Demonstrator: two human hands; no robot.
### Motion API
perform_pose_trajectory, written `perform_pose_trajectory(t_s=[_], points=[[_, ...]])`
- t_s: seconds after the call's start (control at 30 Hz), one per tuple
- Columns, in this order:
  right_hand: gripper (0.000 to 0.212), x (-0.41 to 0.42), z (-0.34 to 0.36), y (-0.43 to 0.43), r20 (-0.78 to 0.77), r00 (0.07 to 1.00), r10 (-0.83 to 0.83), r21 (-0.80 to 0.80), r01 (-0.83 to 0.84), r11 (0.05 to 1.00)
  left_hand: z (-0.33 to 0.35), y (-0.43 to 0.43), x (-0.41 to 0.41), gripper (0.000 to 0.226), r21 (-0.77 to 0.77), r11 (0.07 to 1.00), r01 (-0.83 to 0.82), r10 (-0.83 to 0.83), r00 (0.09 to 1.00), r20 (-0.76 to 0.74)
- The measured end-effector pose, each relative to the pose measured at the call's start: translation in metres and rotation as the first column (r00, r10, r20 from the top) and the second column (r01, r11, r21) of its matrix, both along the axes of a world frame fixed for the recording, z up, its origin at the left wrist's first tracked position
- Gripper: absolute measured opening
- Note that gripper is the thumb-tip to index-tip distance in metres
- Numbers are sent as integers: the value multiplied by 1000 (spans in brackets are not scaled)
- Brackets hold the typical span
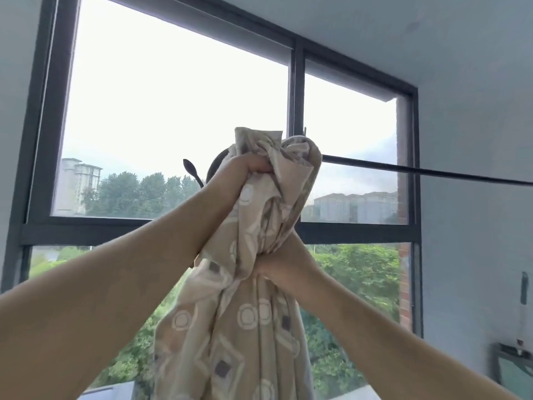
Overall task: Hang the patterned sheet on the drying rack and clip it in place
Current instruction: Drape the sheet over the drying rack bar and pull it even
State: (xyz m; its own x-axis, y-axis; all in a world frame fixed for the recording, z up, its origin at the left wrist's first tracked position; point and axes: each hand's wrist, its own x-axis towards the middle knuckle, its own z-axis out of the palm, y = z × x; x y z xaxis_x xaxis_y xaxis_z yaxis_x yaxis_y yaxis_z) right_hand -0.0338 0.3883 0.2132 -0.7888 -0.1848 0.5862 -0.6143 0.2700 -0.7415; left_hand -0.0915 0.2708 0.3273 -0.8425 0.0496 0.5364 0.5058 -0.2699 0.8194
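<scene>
The patterned sheet (230,336) is beige with white rings and small grey squares, bunched into a thick hanging rope of cloth in the middle of the view. My left hand (245,171) grips its crumpled top end, raised up by the dark drying-rack bar (427,170). That top fold lies over or against the bar's left end; I cannot tell which. My right hand (278,268) grips the bunched sheet lower down. The rest of the sheet hangs below both hands and runs out of the bottom of the frame. No clip is in view.
A large dark-framed window (298,90) fills the background, with trees and buildings outside. A dark hook-like rack part (192,171) pokes out left of my left hand. The grey wall (476,197) stands at the right, with a dark fixture (516,368) low on it.
</scene>
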Motion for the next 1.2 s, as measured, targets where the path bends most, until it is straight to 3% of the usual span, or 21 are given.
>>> perform_pose_trajectory(t_s=[0.03, 0.07, 0.2, 0.3, 0.37, 0.43, 0.47, 0.6, 0.73, 0.87, 0.97, 1.1, 1.2], points=[[69, -2, 2, -1, -55, 997, -59, -77, 55, 996, -2, 4, 10, 3, 7, 999, 48, -48, 999, -21], [63, -3, 5, 1, -84, 989, -124, -136, 112, 984, -5, 12, 27, 15, -31, 994, 101, -102, 994, -49], [61, -11, 24, 37, -104, 961, -257, -315, 213, 925, -23, 8, 44, 91, -316, 947, 57, -111, 981, -158], [69, -14, 42, 58, -109, 956, -273, -402, 209, 891, -37, 15, 49, 78, -603, 795, 67, -146, 986, -82], [68, -14, 54, 68, -121, 959, -256, -395, 190, 899, -38, 22, 40, 50, -662, 750, -11, -40, 997, -61], [60, -14, 63, 75, -139, 966, -219, -360, 156, 920, -27, 27, 29, 29, -588, 786, -190, 159, 982, -104], [57, -15, 68, 77, -152, 966, -209, -350, 145, 925, -21, 29, 27, 22, -524, 827, -203, 194, 978, -72], [59, -22, 87, 87, -174, 964, -203, -397, 120, 910, -5, 38, 24, 24, -339, 935, -104, 133, 989, 65], [64, -30, 109, 91, -174, 966, -190, -472, 87, 877, 14, 48, 18, 21, -220, 974, -56, 73, 995, 74], [49, -41, 137, 91, -245, 950, -193, -490, 51, 870, 43, 46, 5, 12, -193, 971, -141, 138, 990, -27], [54, -61, 157, 86, -304, 915, -265, -477, 95, 874, 61, 43, -6, 13, -181, 962, -206, 188, 976, -109], [56, -88, 193, 80, -376, 863, -336, -454, 145, 879, 92, 42, -28, 31, -178, 956, -232, 195, 960, -202], [58, -109, 248, 70, -422, 783, -457, -487, 229, 843, 130, 37, -39, 25, -79, 949, -307, 270, 913, -307]])
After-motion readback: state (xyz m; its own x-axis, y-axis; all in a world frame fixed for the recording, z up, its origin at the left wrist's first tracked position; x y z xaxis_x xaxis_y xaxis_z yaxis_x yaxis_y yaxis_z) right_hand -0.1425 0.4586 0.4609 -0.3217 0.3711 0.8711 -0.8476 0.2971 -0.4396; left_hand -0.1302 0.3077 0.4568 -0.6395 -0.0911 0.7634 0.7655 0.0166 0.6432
